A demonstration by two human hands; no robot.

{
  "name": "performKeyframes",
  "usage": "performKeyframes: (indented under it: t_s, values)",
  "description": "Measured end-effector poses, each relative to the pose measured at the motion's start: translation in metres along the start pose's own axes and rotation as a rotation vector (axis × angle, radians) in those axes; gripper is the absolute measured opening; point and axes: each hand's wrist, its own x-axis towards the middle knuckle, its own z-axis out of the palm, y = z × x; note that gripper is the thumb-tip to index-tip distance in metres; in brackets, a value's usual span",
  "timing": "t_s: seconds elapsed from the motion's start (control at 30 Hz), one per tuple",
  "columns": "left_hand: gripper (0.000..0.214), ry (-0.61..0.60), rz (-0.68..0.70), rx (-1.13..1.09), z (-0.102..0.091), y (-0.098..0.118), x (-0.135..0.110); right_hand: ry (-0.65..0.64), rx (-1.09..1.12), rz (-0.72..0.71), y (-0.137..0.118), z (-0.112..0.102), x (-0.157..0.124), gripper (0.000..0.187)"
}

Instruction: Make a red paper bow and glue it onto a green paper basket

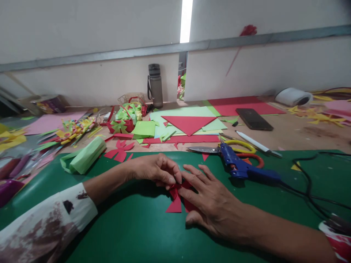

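A folded red paper cutout [175, 205] lies on the green mat, partly hidden under both hands. My left hand [157, 171] is closed, thumb and forefinger pinching the upper edge of this cutout. With fingers spread and palm down, my right hand [211, 201] rests over its right side, holding nothing in its grasp. Beyond my right hand lie a blue glue gun [246, 168] and scissors [241, 146] with yellow and orange handles. A red paper flower shape [120, 150] lies past my left forearm.
A green crepe paper roll [89, 155] lies at left. Farther back stand a grey bottle [156, 86] and a red paper basket [120, 126]. A red paper triangle [188, 123], white marker [252, 141] and phone [253, 119] lie behind the mat [131, 233]. Black cable [308, 186] runs right.
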Motion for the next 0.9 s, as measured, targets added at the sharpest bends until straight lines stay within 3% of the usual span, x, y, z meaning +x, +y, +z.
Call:
performKeyframes:
  t_s: [0.37,0.9]
  values:
    - [0.033,-0.088,0.01,0.053,-0.0043,0.0027,0.0043,-0.003,0.007,-0.005,-0.0016,0.0002,0.0002,0.05]
    - [0.023,-0.106,0.017,0.114,-0.005,0.0087,0.0067,0.021,-0.02,-0.024,0.0003,0.0003,0.0003,0.046]
